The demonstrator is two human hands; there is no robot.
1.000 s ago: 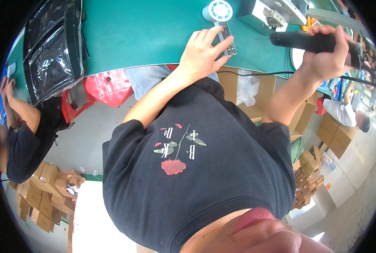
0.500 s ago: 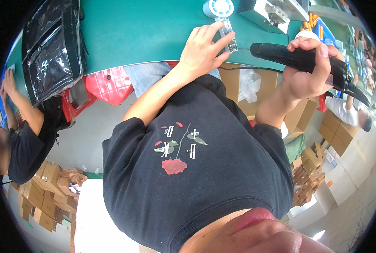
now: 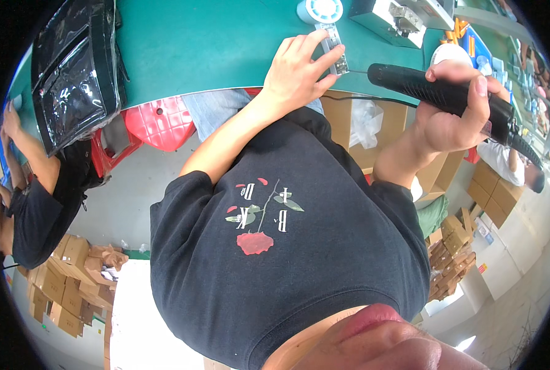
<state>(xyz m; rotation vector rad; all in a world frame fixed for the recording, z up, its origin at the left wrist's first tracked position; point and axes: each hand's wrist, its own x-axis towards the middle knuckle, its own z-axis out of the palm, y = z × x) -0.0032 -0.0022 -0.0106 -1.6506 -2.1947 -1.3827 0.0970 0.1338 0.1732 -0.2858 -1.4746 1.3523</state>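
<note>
My left hand (image 3: 295, 69) rests at the near edge of the green table, its fingers closed around a small grey, partly see-through rectangular part (image 3: 334, 50). At the far end of that part sits a round light-blue and white piece (image 3: 320, 10) with vent-like slots; whether the two are joined I cannot tell. My right hand (image 3: 454, 120) grips a black electric screwdriver (image 3: 404, 81), held almost level. Its thin bit points left and reaches the near end of the grey part. Exact contact at the tip is too small to make out.
A metal fixture (image 3: 389, 21) stands at the far right of the green table (image 3: 195, 49). Black plastic-wrapped bags (image 3: 77, 74) lie at the left. A red stool (image 3: 159, 123) and an open cardboard box (image 3: 383, 132) are below the table edge. Another person's arm (image 3: 37, 148) shows at far left.
My right hand and the screwdriver have shifted slightly right and down, and its fingers have moved a little on the body. My left hand and the grey part stay nearly still.
</note>
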